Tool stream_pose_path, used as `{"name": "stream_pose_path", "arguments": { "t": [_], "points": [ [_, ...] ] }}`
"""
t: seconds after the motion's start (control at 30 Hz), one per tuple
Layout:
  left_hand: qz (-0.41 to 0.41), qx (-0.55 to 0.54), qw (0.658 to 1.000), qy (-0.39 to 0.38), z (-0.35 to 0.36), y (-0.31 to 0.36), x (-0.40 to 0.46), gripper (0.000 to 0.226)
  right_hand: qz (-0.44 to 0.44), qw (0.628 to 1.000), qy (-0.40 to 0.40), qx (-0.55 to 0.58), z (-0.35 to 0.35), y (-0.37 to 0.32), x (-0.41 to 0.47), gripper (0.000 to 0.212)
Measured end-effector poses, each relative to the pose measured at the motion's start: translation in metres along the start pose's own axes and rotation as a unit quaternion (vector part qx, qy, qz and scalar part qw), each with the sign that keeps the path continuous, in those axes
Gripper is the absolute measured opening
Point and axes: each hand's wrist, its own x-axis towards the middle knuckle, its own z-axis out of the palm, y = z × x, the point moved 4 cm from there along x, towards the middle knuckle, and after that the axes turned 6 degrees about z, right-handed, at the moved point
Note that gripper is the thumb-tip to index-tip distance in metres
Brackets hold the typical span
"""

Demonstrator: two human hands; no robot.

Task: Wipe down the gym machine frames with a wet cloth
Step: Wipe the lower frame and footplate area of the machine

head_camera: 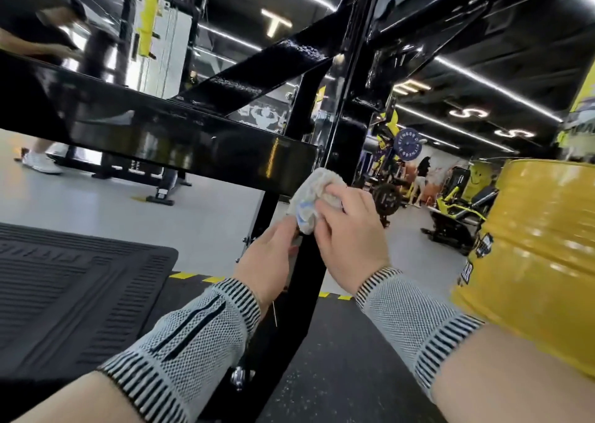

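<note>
Just right of frame centre, a crumpled white cloth with a small blue mark sits against the black machine frame, at the spot where the glossy horizontal beam meets the upright post; right hand grips the cloth from the right, fingers curled over the bundle; left hand comes up from lower left, its fingertips pinching the cloth's lower edge, palm lying against the post; both wrists carry grey knit sleeves with black-and-white striped cuffs; whether the cloth is wet cannot be told from this view.

Frame detail: a diagonal brace runs from centre toward the upper right, its paint showing a rough, beaded surface; a small chrome fitting shows low on the post near bottom centre.

Surroundings: black ribbed rubber mat at lower left; yellow-and-black hazard tape on the floor between the arms; yellow drum at right edge, just beside the right forearm; blue weight plate and further machines in the right background; a second person's legs and white shoe at upper left.
</note>
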Motion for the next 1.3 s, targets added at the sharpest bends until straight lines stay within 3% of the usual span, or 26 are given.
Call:
{"name": "stream_pose_path", "arguments": {
  "t": [0.07,0.2,0.3,0.43,0.53,0.73,0.83,0.97,1.13,1.3],
  "points": [
    [0.007,0.000,1.000,0.008,0.001,0.003,0.001,0.027,-0.027,1.000,0.008,0.006,-0.002,0.004,0.014,0.024],
    [-0.004,-0.012,1.000,0.011,-0.001,-0.006,0.001,0.024,0.058,0.996,0.062,0.009,-0.015,0.009,0.063,0.012],
    [-0.027,-0.012,1.000,0.006,-0.005,-0.024,-0.009,0.027,0.090,0.993,0.073,0.027,0.003,0.007,0.024,0.008],
    [-0.071,0.031,0.997,-0.002,-0.014,-0.067,-0.028,0.046,0.059,0.997,-0.034,0.026,0.049,-0.002,-0.093,0.021],
    [-0.080,0.070,0.994,-0.004,-0.017,-0.090,-0.042,0.045,0.015,0.994,-0.102,0.036,0.061,-0.005,-0.124,0.022],
    [-0.141,0.036,0.989,-0.002,-0.020,-0.119,-0.055,0.033,0.137,0.983,0.007,0.118,0.047,0.000,-0.076,0.009],
    [-0.165,0.043,0.985,-0.020,-0.024,-0.138,-0.064,0.033,0.208,0.966,0.014,0.151,0.066,-0.005,-0.120,0.010],
    [-0.194,0.068,0.978,-0.025,-0.031,-0.165,-0.076,0.034,0.279,0.940,-0.055,0.191,0.096,-0.012,-0.185,0.012],
    [-0.209,0.119,0.968,-0.065,-0.039,-0.199,-0.079,0.036,0.455,0.854,-0.139,0.211,0.135,-0.010,-0.243,0.011],
    [-0.176,0.265,0.941,-0.120,-0.046,-0.237,-0.073,0.016,0.526,0.800,-0.225,0.181,0.174,-0.011,-0.282,0.016]
  ]
}}
